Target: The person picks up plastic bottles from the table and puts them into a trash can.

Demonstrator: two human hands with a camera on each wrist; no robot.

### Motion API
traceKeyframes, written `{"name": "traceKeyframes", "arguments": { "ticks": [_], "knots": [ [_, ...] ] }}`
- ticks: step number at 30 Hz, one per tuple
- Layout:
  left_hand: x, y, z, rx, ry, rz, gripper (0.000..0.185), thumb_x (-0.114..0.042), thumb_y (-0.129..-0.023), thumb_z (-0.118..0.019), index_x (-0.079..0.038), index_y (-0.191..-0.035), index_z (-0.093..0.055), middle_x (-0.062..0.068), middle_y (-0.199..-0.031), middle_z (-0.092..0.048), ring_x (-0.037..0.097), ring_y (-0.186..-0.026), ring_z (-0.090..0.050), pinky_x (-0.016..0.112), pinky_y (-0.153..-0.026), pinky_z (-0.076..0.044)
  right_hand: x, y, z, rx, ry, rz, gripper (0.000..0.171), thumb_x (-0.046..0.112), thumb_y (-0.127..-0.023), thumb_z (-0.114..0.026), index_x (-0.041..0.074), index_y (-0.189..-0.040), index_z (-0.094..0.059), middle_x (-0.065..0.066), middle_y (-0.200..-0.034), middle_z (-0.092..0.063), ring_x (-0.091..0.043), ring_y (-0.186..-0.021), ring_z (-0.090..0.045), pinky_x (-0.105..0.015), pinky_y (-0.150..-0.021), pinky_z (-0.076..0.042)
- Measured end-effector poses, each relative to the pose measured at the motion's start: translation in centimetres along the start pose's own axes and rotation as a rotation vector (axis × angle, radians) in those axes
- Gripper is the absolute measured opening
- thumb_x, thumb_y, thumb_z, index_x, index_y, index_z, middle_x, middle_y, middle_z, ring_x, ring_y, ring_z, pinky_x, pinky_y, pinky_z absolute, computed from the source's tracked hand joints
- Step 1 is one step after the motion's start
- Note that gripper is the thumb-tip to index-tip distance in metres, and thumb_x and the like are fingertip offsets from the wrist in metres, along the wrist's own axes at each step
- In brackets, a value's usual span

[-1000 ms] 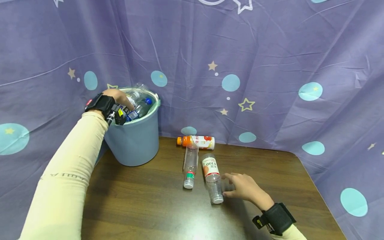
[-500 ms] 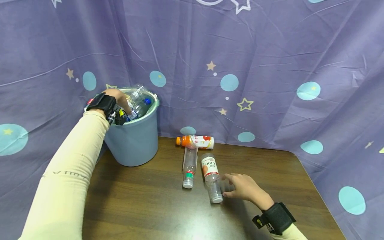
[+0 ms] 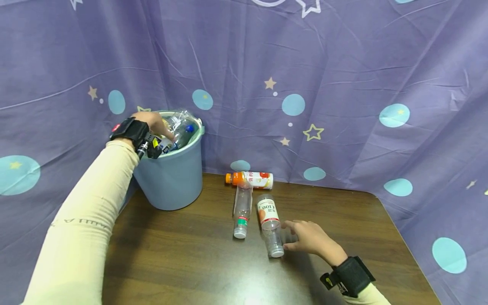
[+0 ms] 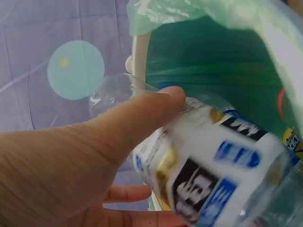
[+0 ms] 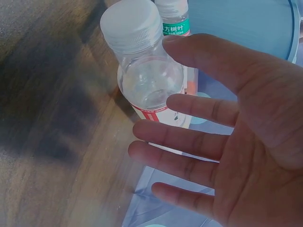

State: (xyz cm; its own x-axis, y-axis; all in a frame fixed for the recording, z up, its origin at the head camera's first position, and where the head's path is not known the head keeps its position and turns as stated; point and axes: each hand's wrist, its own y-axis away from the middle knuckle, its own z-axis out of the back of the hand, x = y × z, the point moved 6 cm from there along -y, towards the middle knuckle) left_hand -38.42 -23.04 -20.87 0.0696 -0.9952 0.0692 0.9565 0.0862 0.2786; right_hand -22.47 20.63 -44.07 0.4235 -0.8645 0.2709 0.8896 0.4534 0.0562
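Note:
At the mouth of the blue bucket [image 3: 171, 182], my left hand [image 3: 155, 123] grips a clear plastic bottle [image 4: 227, 161] with a white, blue and black label. In the left wrist view the thumb lies over the bottle and the fingers are partly hidden below it. My right hand [image 3: 310, 238] is at the table, fingers spread and slightly bent, holding nothing. Just left of it lies an empty clear bottle [image 3: 268, 214] with a white label marked C100 and a white cap. Whether the fingertips touch it I cannot tell.
A clear bottle with a green label band [image 3: 242, 207] lies left of the C100 bottle. Behind it, an orange-capped bottle [image 3: 259, 180] lies against the purple curtain [image 3: 343, 84]. A green bag [image 4: 203, 12] lines the bucket, which holds several bottles, one with a blue cap [image 3: 189, 128].
My left hand and the bottle it grips have shifted slightly within the bucket's mouth, and clear bottles there have changed position. My right hand and the table bottles have stayed put.

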Motion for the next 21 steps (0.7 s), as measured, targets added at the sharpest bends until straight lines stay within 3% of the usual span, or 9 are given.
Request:
{"name": "traceKeyframes", "arguments": {
  "ticks": [10, 18, 21],
  "knots": [
    [-0.9, 0.1, 0.3, 0.016, 0.036, -0.058, 0.104, -0.07, -0.092, -0.055, 0.017, -0.146, -0.037, 0.041, -0.15, -0.037, 0.053, -0.134, -0.045, 0.06, -0.113, -0.039, 0.1, -0.1, 0.0, 0.005, -0.003, 0.002, 0.054, 0.035, -0.074, -0.089, 0.011, -0.118, -0.069, -0.009, -0.096, -0.074, -0.023, -0.081, -0.068, -0.044, -0.065, -0.052],
    [-2.3, 0.8, 1.7, -0.093, 0.029, -0.128, 0.101, -0.066, -0.096, -0.049, 0.014, -0.152, -0.026, 0.04, -0.154, -0.032, 0.057, -0.14, -0.036, 0.067, -0.114, -0.033, 0.1, 0.0, 0.1, -0.001, 0.005, 0.003, 0.053, 0.035, -0.074, -0.089, 0.012, -0.117, -0.069, -0.008, -0.095, -0.073, -0.022, -0.08, -0.067, -0.043, -0.064, -0.051],
    [-2.9, 0.7, 2.1, -0.141, 0.022, -0.156, 0.097, -0.066, -0.095, -0.051, 0.011, -0.151, -0.031, 0.037, -0.153, -0.037, 0.056, -0.139, -0.038, 0.067, -0.113, -0.033, 0.1, 0.0, 0.0, -0.001, 0.003, 0.002, 0.053, 0.035, -0.074, -0.089, 0.011, -0.117, -0.069, -0.008, -0.094, -0.073, -0.021, -0.079, -0.066, -0.042, -0.063, -0.05]
  ]
}}
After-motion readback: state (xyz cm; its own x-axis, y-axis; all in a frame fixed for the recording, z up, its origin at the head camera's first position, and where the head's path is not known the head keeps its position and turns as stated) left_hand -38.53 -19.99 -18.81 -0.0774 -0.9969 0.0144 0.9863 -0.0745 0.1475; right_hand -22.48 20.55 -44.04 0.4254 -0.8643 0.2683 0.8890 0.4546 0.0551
